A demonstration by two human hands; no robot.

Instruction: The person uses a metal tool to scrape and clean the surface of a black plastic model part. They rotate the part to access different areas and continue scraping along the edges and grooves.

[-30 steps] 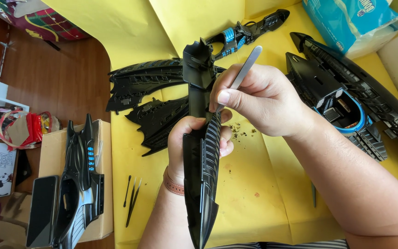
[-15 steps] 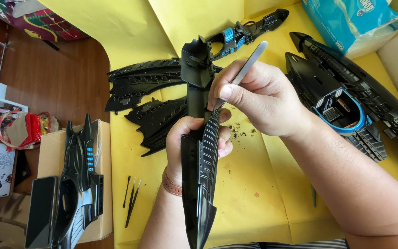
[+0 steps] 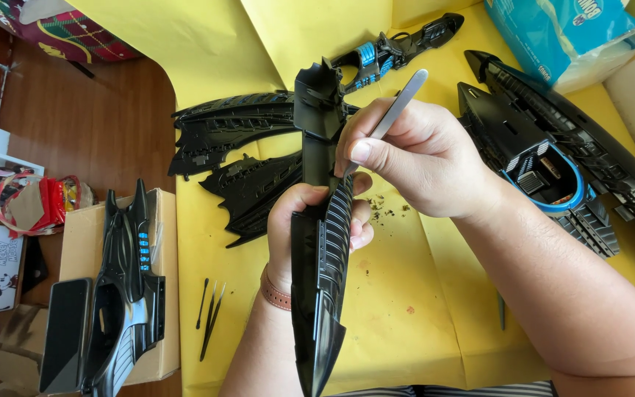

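**Tweezers at work on a long black hull**

The left hand (image 3: 310,228) wraps around a long black hull piece (image 3: 325,242), held up over the yellow-covered desk (image 3: 406,309). The right hand (image 3: 420,158) pinches silver tweezers (image 3: 398,106), tip down at the ribbed edge; whether they hold anything, I can't tell. A slip there could scratch the ribs or flick a small part among the crumbs (image 3: 385,208). I count two wing panels (image 3: 237,125), one blue-trimmed cockpit shell (image 3: 531,158), and one model car (image 3: 126,287) on a box.
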